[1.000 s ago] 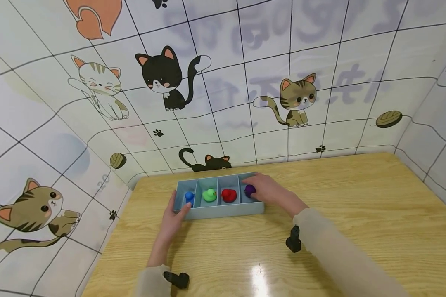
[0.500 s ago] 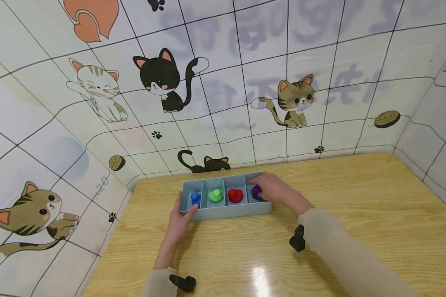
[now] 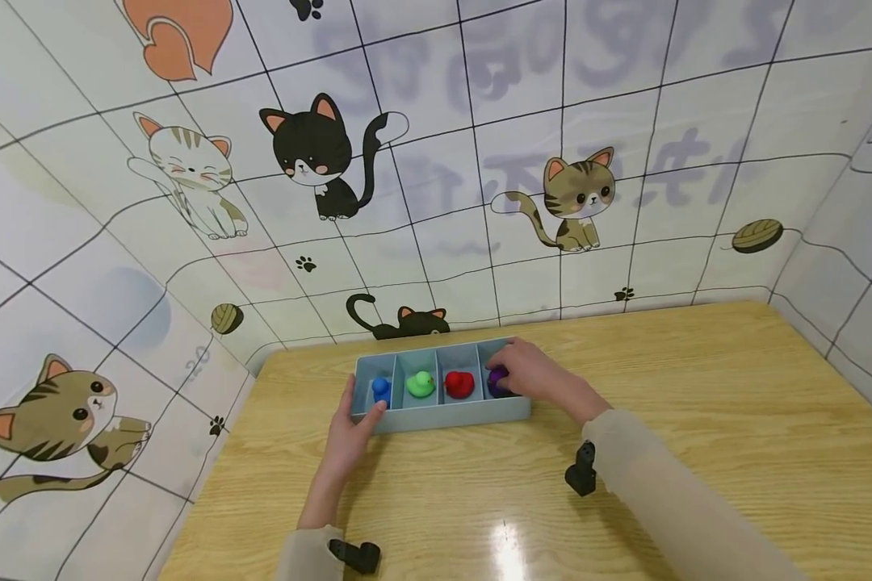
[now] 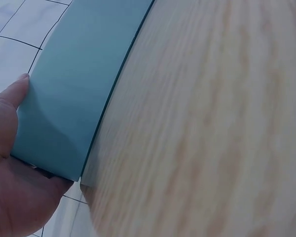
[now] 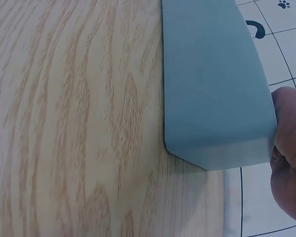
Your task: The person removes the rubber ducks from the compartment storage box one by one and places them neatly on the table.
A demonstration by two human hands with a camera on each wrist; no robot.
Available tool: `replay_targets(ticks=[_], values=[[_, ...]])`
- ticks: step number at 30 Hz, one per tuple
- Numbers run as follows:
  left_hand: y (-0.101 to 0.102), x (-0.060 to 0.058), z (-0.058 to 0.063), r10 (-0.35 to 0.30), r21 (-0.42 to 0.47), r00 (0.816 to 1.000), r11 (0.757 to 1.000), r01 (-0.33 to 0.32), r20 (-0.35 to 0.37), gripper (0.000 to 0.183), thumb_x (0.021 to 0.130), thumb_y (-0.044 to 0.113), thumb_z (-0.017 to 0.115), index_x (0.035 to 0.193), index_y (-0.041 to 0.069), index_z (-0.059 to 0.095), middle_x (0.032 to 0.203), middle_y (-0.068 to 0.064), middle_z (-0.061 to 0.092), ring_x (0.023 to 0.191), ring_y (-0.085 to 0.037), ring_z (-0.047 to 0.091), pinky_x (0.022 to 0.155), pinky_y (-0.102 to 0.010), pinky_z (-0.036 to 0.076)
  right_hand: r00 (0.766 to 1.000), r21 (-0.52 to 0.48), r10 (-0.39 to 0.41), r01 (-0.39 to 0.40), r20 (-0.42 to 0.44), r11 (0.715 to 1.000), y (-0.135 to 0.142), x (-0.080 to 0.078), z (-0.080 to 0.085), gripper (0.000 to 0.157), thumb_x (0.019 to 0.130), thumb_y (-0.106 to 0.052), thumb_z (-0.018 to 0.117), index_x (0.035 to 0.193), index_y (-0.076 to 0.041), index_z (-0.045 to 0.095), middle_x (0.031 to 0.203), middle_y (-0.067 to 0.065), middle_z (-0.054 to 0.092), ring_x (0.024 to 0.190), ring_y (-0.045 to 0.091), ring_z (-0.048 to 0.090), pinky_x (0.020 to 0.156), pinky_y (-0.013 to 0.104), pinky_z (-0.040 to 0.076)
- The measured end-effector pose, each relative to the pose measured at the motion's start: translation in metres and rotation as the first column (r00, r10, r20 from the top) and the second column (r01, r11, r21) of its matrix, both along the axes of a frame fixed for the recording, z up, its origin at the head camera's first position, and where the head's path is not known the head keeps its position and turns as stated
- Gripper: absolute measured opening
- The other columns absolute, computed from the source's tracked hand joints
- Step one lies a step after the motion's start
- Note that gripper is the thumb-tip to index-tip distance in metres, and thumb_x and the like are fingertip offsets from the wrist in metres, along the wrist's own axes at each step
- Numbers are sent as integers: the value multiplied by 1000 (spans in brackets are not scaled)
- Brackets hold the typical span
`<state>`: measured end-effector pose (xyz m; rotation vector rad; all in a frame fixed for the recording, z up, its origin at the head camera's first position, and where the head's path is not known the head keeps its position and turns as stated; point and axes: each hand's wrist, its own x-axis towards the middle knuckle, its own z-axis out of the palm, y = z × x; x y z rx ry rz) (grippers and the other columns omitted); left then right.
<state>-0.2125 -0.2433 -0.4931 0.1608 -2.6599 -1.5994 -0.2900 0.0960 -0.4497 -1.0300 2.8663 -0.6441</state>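
Clearly, our work centres on the box point(image 3: 443, 415) on the worktop point(image 3: 436, 500), so we take its middle as the clock's centre in the head view. Our left hand point(image 3: 350, 436) holds the end at about eight o'clock, thumb over the near wall. Our right hand point(image 3: 543, 376) reaches in at three o'clock, fingers curled narrowly onto the purple toy point(image 3: 494, 383). That toy sits low in the end slot point(image 3: 488, 350), partly covered by the hand; whether its base meets the floor of the slot we cannot tell.

To do this well, we should let the left hand steady the box while the right works, pressing just enough to stop a slide. A light pinch ought to suffice. We would keep the fingers off the divider point(image 3: 480, 373) at the toy's nine o'clock, with the red duck point(image 3: 459, 385) just beyond. The green duck point(image 3: 421, 385) sits farther toward nine; the blue toy point(image 3: 381, 389) lies near our left thumb, so shifting that thumb inward could bump it.
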Motion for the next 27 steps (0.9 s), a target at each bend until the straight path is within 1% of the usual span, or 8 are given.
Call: replay_targets(ticks=[1,5,8,12,15,18,22,27], values=[[0,0,0,-1,-7,1000,1000,1,1,88,101,44,65,167,17,12,169,-19,13,153,-46,10,120,-63,14,1000,-15,-4,4,10,1000,1,0,0,26,92,-5,75,117,1,75,115,13,74,117,41,58,100,53,48],[0,-1,0,-7,-28,1000,1000,8,7,87,102,44,63,167,18,11,169,-19,13,153,-46,11,119,-64,16,999,-78,-14,17,36,997,4,-4,-3,28,94,-3,73,121,2,73,118,14,73,125,44,57,112,57,37],[-1,-1,0,-9,-38,1000,999,9,10,87,102,45,63,167,18,10,169,-20,13,153,-46,12,119,-64,16,999,-138,-7,12,37,990,6,-5,-7,29,94,0,72,123,2,72,119,16,73,123,43,59,116,59,31],[0,0,1,-8,-44,1000,999,8,11,88,102,45,63,167,17,11,169,-21,14,152,-47,13,119,-64,17,1000,-197,8,-2,28,980,8,-4,-6,29,92,5,70,122,3,72,118,17,73,121,46,59,111,61,36],[1,1,2,-8,-43,1000,999,8,14,87,102,45,62,167,17,11,169,-22,15,152,-48,13,119,-64,17,1000,-222,13,-6,27,975,9,-1,-4,31,93,6,69,123,3,71,120,18,71,117,43,61,102,56,47],[1,2,3,-7,-44,1000,999,8,12,88,102,45,63,167,16,11,168,-22,15,152,-48,14,119,-63,17,999,-251,10,0,36,968,12,2,0,32,93,7,68,125,3,69,121,19,70,113,38,64,93,50,54],[1,2,4,-11,-45,1000,999,11,5,88,102,45,63,166,15,11,168,-23,15,152,-47,14,120,-62,17,999,-307,8,6,45,952,19,7,9,33,94,10,66,126,3,69,124,21,69,113,38,65,93,51,55],[0,2,4,-18,-44,1000,999,18,7,90,101,47,64,167,16,11,168,-24,15,152,-47,14,120,-62,16,999,-356,35,-25,24,934,30,11,21,34,93,14,64,126,7,67,128,24,66,114,41,65,93,54,55]])
